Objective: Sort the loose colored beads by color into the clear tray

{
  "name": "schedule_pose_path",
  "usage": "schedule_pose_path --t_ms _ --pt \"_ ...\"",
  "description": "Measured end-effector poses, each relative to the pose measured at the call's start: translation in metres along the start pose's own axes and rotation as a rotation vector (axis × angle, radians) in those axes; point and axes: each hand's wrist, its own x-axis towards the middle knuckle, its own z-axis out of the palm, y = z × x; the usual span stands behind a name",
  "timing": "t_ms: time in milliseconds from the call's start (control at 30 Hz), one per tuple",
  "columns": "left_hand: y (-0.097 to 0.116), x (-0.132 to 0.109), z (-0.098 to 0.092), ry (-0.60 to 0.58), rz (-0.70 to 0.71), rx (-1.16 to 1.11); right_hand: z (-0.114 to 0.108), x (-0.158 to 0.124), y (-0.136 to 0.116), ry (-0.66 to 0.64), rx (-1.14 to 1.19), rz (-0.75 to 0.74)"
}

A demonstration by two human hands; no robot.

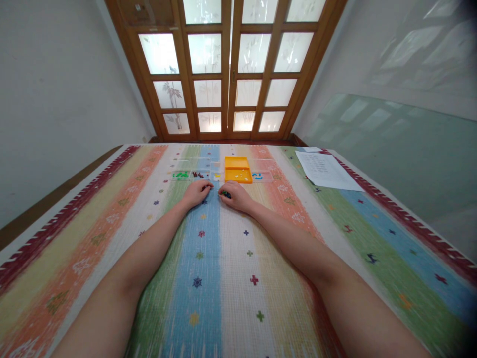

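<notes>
Your left hand (196, 194) is pinched, contents unclear; your right hand (237, 196), just apart at its three o'clock, grips a small dark piece (226, 194), probably light and stiff; hold its ends

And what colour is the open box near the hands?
The open box is yellow-orange, best seen in the head view.

The white paper sheet (328, 172) bears printed lines (316, 162) too small to read.
</notes>
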Motion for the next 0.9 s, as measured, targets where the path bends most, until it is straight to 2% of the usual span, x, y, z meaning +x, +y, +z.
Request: schedule_pose_path --t_ms 167,533,733,900 --pt "0.002 0.0 -0.001 -0.006 -0.016 0.006 -0.002 0.001 0.014 0.158 0.086 0.198" --pt "0.004 0.0 -0.003 -0.01 0.017 0.004 -0.027 0.0 0.053 0.478 0.037 0.517" --pt "0.004 0.001 -0.002 -0.015 0.03 0.005 -0.028 -0.006 0.071 0.493 -0.024 0.568" --pt "0.005 0.001 -0.003 -0.026 0.03 0.024 -0.027 -0.005 0.068 0.46 -0.119 0.482"
